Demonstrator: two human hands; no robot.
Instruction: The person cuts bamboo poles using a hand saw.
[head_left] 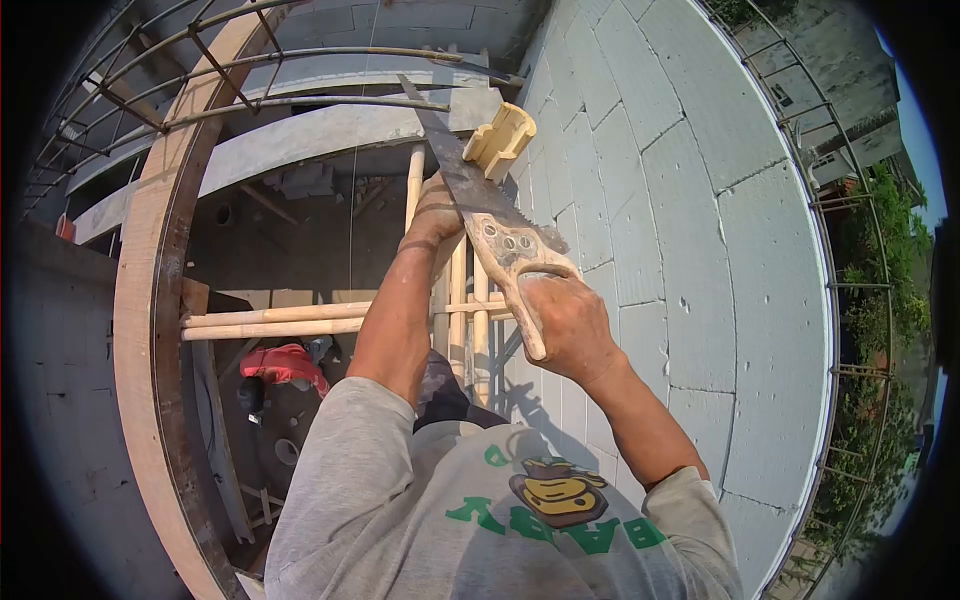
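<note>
My right hand [568, 322] is closed around the wooden handle of a handsaw [462, 185]. The saw's long, toothed metal blade slants up and to the left, away from me. My left hand [436, 212] is closed beside the blade, at the upright bamboo poles [458, 330]. The blade covers its fingers, so what they grip is hidden. Just right of the blade, near the wall, is a pale yellow, trough-shaped piece [500, 140]. Whether the teeth touch anything cannot be made out.
A grey block wall [680, 250] rises on my right. On the left runs a long wooden beam [150, 290], with steel rebar [230, 75] above it. Horizontal bamboo poles [280, 320] cross in front. Far below is a person in red [285, 365].
</note>
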